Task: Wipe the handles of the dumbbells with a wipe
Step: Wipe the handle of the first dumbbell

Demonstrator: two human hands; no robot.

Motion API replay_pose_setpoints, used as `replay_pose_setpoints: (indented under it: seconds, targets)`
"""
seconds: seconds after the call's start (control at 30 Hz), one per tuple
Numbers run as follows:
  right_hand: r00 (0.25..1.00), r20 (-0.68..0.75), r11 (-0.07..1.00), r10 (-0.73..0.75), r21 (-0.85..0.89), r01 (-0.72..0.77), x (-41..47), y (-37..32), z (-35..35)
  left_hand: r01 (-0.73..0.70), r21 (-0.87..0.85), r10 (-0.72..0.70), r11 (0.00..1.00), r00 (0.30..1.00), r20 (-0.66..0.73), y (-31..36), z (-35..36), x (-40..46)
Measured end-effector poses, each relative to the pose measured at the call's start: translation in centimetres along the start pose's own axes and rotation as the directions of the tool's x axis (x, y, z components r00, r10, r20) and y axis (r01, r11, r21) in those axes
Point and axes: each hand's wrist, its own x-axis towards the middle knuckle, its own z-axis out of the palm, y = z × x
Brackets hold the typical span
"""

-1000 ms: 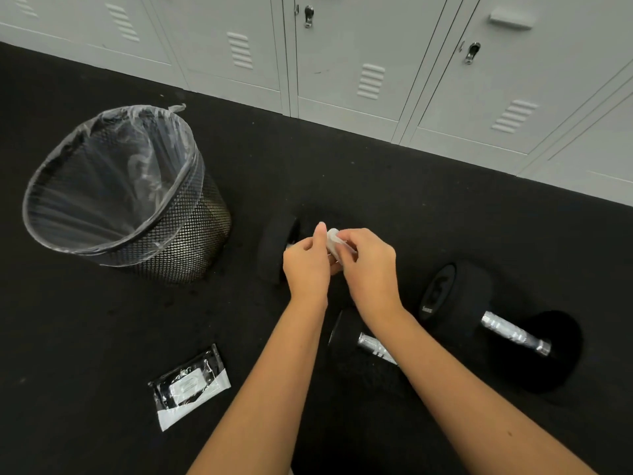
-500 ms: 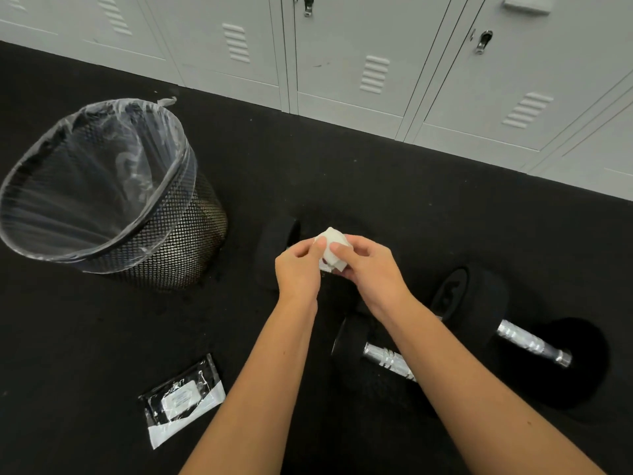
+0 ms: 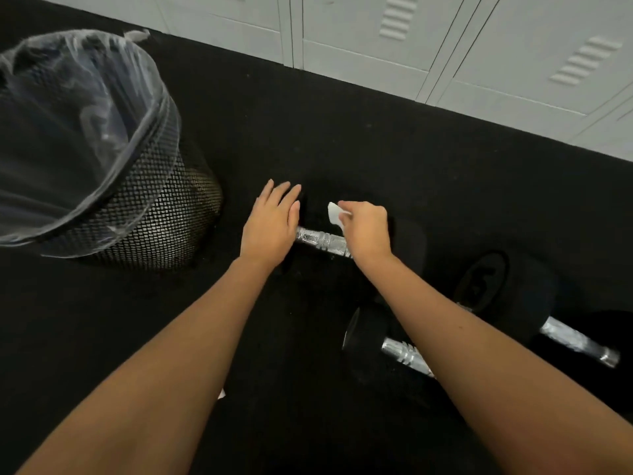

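Dumbbell handle (image 3: 322,241) between hands; bin (image 3: 164,217) left.

Shiny knurled metal dumbbell handle (image 3: 323,241)

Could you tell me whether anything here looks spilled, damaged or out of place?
Nothing stands out. Three dumbbells lie on the floor, the right hand holds the wipe above one handle, and the lined bin stands upright.

A black floor (image 3: 376,138) carries three dumbbells (image 3: 322,241) (image 3: 404,354) (image 3: 579,341) and a lined mesh bin (image 3: 161,214) toward its left edge.
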Motion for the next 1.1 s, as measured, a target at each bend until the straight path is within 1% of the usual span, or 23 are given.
replay_pose_setpoints:
  seconds: [0.07,0.2,0.23,0.3,0.37,0.43,0.57,0.63,0.73,0.83,0.93,1.03,1.1]
  targets:
    - [0.997,0.049,0.99,-0.061,-0.128,0.067,0.9,-0.3,0.9,-0.012,0.027,0.014,1.0,0.996,-0.091,-0.1,0.5,-0.2]
    - [0.983,0.169,0.96,-0.075,-0.255,0.117,2.1,-1.2,2.7,-0.012,0.001,0.012,1.0,0.993,-0.117,-0.2,0.7,-0.2]
    - [0.98,0.193,0.957,-0.048,-0.271,0.1,2.3,-1.5,3.0,-0.01,-0.004,0.01,1.0,0.993,-0.116,-0.2,0.7,-0.2]
    - [0.973,0.226,0.967,0.05,-0.256,0.01,2.7,-2.2,3.8,-0.011,-0.015,0.009,1.0,0.993,-0.117,-0.3,0.7,-0.2]
    - [0.967,0.242,0.972,0.085,-0.235,-0.026,2.9,-2.7,4.6,-0.012,-0.031,0.008,0.999,0.992,-0.125,-0.4,0.8,-0.3]
    - [0.959,0.279,0.972,0.05,-0.233,0.017,2.7,-2.9,5.0,-0.012,-0.043,0.007,0.999,0.991,-0.133,-0.4,0.8,-0.3]
    - [0.919,0.378,0.945,-0.113,-0.245,0.217,1.6,-1.2,4.2,-0.003,-0.052,-0.004,0.999,0.992,-0.129,-0.4,0.8,-0.3]
    - [0.895,0.417,0.938,-0.161,-0.216,0.27,1.5,0.0,3.4,-0.002,-0.049,-0.005,0.999,0.992,-0.13,-0.4,0.8,-0.2]
    - [0.912,0.393,0.933,-0.116,-0.273,0.236,2.3,0.3,3.5,0.0,-0.051,-0.007,0.999,0.991,-0.136,-0.4,0.9,-0.2]
    - [0.939,0.333,0.956,-0.09,-0.237,0.176,2.5,-0.7,4.3,-0.003,-0.053,-0.005,0.999,0.99,-0.144,-0.5,1.1,-0.2]
    - [0.947,0.285,0.961,-0.149,-0.186,0.207,1.8,-0.8,4.7,-0.002,-0.046,-0.005,0.999,0.99,-0.144,-0.7,1.2,-0.2]
    - [0.94,0.272,0.96,-0.204,-0.134,0.247,1.5,0.4,4.2,0.0,-0.047,-0.006,0.999,0.991,-0.13,-0.6,1.1,-0.2]
    - [0.946,0.264,0.965,-0.187,-0.129,0.227,1.9,0.8,4.0,-0.001,-0.042,-0.005,0.999,0.992,-0.129,-0.6,1.1,-0.1]
